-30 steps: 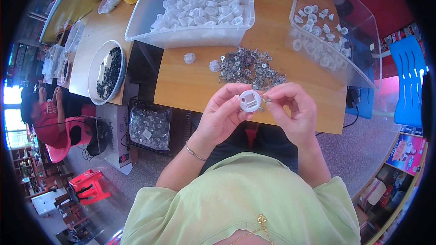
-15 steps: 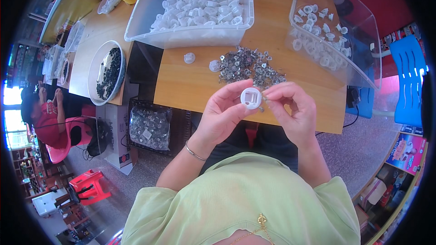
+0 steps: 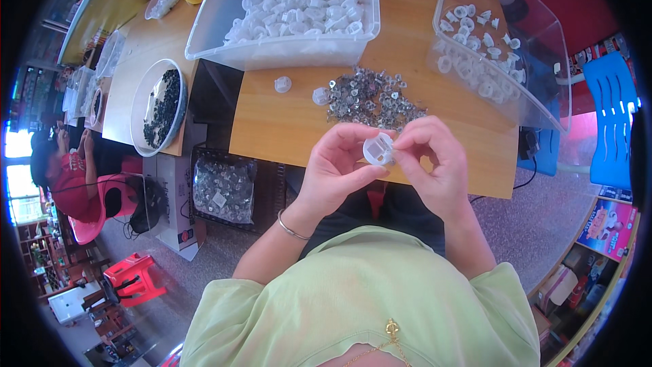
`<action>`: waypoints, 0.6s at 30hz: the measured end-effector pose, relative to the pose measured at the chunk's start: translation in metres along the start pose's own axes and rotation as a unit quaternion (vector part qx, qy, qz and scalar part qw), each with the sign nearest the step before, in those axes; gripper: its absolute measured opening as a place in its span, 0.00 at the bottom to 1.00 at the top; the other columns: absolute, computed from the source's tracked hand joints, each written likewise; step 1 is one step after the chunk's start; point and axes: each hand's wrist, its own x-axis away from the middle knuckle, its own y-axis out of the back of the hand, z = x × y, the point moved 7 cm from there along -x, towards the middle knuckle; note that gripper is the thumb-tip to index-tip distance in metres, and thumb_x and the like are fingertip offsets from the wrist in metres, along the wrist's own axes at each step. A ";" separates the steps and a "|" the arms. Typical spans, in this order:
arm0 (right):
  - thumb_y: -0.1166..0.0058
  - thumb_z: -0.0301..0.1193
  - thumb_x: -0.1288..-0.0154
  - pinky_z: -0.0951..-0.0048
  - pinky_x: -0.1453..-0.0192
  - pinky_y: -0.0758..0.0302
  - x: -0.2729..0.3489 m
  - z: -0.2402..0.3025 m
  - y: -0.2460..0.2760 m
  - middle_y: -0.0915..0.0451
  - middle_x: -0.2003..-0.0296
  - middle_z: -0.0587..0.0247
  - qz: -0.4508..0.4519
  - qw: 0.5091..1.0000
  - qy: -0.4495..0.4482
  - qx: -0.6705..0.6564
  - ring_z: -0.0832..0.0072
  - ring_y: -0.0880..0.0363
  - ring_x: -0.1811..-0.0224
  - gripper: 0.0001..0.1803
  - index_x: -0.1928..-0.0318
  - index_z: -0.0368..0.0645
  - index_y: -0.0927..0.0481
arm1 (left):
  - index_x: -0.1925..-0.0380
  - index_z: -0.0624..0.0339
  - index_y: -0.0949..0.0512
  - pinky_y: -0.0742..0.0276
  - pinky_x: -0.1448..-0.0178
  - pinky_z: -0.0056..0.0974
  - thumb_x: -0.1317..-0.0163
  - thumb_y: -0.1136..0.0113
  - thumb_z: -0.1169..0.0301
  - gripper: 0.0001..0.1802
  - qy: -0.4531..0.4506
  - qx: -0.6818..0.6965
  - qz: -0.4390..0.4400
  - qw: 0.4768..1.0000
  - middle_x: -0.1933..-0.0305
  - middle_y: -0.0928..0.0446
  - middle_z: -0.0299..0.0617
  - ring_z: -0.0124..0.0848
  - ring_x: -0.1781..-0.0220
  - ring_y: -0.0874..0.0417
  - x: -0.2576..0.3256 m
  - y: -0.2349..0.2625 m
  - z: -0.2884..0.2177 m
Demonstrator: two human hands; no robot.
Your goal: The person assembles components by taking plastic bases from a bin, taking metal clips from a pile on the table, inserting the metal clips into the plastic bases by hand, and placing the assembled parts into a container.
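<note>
My left hand [image 3: 333, 168] grips a round white plastic part [image 3: 375, 151] with a square recess in its face, fingers and thumb around its rim, just off the table's near edge. At the part's right side, my right hand [image 3: 438, 160] pinches what looks like a small metal piece, mostly covered by the fingertips. Beyond both hands spreads a loose pile of small metal pieces [image 3: 370, 98]. Two similar white pieces lie on the table: one white plastic piece [image 3: 320, 96] touches the pile's left side, another white plastic piece [image 3: 283, 84] sits farther left.
A translucent bin [image 3: 272, 60] heaped with white parts stands at the far side. To its right is a clear box [image 3: 553, 105] with fewer of them. A white basin [image 3: 138, 112] of dark pieces is on the left table. A bag of metal pieces [image 3: 223, 190] sits below; a seated person [image 3: 71, 187] is far left.
The white part has tilted in my left hand, turning its recess toward the right. My right fingertips have moved up and in against its edge.
</note>
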 end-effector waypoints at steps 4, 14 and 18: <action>0.42 0.17 0.48 0.83 0.72 0.31 -0.001 -0.002 0.000 0.26 0.67 0.64 0.002 1.000 -0.005 0.003 0.83 0.28 0.74 0.06 0.69 0.38 0.23 | 0.56 0.63 0.28 0.23 0.45 0.38 0.46 0.39 0.82 0.16 -0.034 -0.069 0.015 0.997 0.47 0.28 0.53 0.36 0.46 0.24 0.002 0.000 -0.003; 0.42 0.16 0.49 0.83 0.71 0.30 0.000 0.001 0.003 0.26 0.67 0.64 -0.013 1.000 0.006 -0.006 0.83 0.27 0.73 0.07 0.69 0.39 0.23 | 0.62 0.68 0.25 0.28 0.42 0.38 0.45 0.41 0.83 0.10 -0.028 0.048 0.034 0.998 0.48 0.29 0.47 0.34 0.47 0.25 -0.001 0.003 0.003; 0.42 0.15 0.50 0.83 0.71 0.30 0.001 0.007 0.001 0.26 0.67 0.65 0.003 1.000 0.016 -0.001 0.83 0.27 0.73 0.08 0.69 0.39 0.23 | 0.54 0.67 0.27 0.33 0.37 0.38 0.47 0.40 0.82 0.18 -0.002 0.063 -0.027 0.998 0.47 0.30 0.45 0.36 0.42 0.28 -0.003 0.002 0.001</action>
